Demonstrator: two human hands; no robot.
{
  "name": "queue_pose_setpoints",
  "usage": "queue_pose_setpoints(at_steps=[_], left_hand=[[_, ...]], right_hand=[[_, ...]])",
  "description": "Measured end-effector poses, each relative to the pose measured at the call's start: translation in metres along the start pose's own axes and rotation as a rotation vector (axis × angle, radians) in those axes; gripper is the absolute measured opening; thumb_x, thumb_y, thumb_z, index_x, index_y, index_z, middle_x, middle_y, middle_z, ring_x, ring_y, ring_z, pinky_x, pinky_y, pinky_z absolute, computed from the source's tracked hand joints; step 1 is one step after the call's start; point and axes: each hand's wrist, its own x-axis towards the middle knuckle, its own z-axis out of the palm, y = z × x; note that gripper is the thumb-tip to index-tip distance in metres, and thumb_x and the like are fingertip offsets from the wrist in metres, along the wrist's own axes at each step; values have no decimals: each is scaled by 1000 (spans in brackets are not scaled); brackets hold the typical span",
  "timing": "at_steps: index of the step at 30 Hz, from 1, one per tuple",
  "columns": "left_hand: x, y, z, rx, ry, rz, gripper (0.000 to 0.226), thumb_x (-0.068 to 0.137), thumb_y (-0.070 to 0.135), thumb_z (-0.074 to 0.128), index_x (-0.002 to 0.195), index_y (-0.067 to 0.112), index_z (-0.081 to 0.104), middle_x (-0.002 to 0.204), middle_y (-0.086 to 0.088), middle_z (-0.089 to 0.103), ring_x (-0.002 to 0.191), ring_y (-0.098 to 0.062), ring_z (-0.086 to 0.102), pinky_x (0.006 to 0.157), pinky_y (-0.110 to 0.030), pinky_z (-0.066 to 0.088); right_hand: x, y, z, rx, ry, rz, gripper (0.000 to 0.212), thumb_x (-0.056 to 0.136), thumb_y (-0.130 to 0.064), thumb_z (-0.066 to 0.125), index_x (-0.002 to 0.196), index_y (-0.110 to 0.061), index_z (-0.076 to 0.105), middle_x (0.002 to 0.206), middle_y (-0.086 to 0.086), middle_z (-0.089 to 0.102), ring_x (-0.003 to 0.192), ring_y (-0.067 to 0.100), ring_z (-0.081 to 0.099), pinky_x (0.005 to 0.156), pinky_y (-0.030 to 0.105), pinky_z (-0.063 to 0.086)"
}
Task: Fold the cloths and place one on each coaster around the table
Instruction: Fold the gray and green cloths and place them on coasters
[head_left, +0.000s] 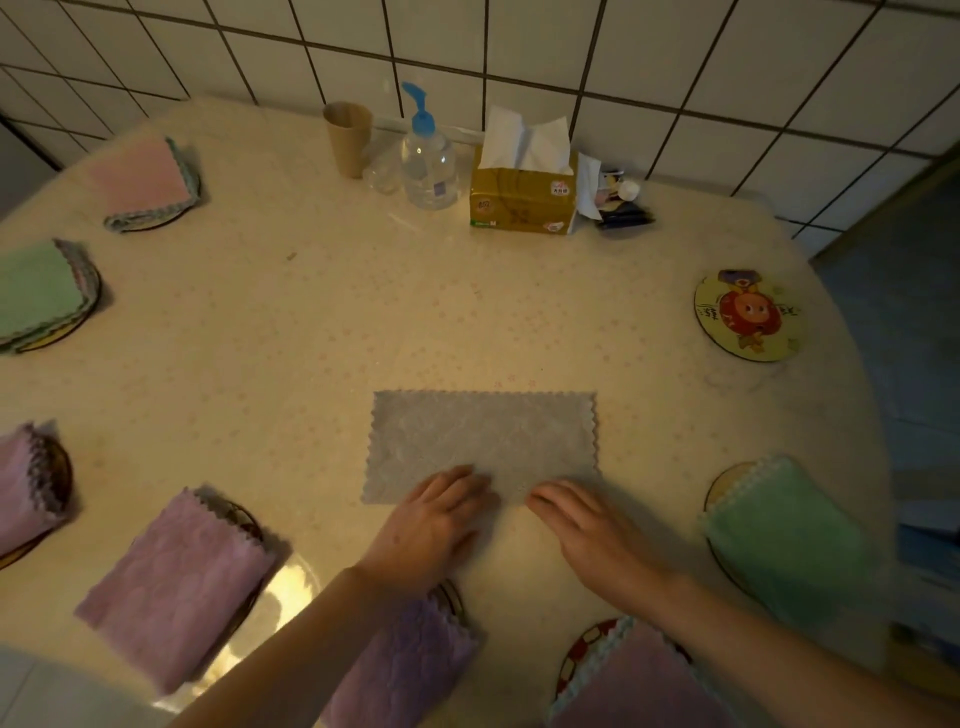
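Observation:
A grey cloth with zigzag edges lies flat as a wide rectangle in the middle of the table. My left hand and my right hand rest palm down on its near edge, fingers spread, gripping nothing. A bare round cartoon coaster sits at the right. Folded cloths lie on the other coasters: pink, green, purple, purple, purple, pink and green.
Along the tiled wall at the back stand a brown paper cup, a clear pump bottle, a yellow tissue pack and small dark items. The table's right edge drops to a dark floor.

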Motion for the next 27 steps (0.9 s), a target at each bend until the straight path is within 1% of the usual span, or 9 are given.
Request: queue_pose_setpoints(at_steps=[4,7,10,13,17,20,22,24,27], left_hand=[[-14,-12,7,-26,-55,-82,42,90,35,43,129,25,57,139,4,52,130,-18,47,104,-31,43],[-32,-29,0,26,-54,-116,41,90,33,46,129,26,56,139,5,52,128,-16,48,104,-28,37],[-42,-45,-10,90,-29,-153,45,83,28,56,128,26,54,133,4,52,120,-19,50,94,-26,38],[-40,-55,-17,178,0,-196,52,71,21,74,120,20,58,118,2,56,102,-22,55,78,-31,48],[-31,-62,-24,246,45,-84,31,78,24,49,103,16,65,101,-2,64,87,-25,60,64,-31,53],[-24,-72,-39,311,38,20,25,79,20,46,87,16,69,87,-2,63,78,-25,62,60,-31,50],[-21,-79,-55,324,52,58,20,82,19,49,86,15,68,86,-4,63,79,-26,61,64,-33,50],[-22,-88,-71,318,111,21,20,85,17,50,89,13,69,92,-5,65,86,-28,61,72,-37,50],[-26,-82,-88,215,250,-207,29,80,9,49,100,10,70,106,-9,67,102,-32,60,91,-41,48]], right_hand=[[-3,4,-5,-156,-60,-43,86,43,2,82,123,-14,56,126,1,56,115,18,51,84,27,52],[-2,10,-8,-212,-122,-52,96,37,3,83,125,-15,49,126,1,52,113,19,53,83,26,52],[8,8,-8,-250,-159,-40,83,41,1,81,118,-16,52,118,4,53,104,22,52,74,29,53],[17,3,-16,-310,-198,47,80,38,-1,79,111,-21,54,106,6,53,92,24,55,64,30,50],[20,-4,-23,-262,-194,86,70,54,6,73,115,-19,51,107,5,52,93,24,53,68,30,47],[16,-10,-26,-210,-156,57,62,65,10,62,120,-18,48,111,3,50,99,23,49,74,29,43],[9,-20,-25,-142,-148,46,61,69,13,54,121,-18,46,112,3,49,100,23,50,72,30,46],[1,-38,-22,-59,-114,54,57,70,12,54,118,-19,48,107,1,50,91,22,55,62,28,46],[-3,-72,-15,124,-63,66,46,82,3,49,119,-24,45,114,0,49,88,20,57,64,28,44]])
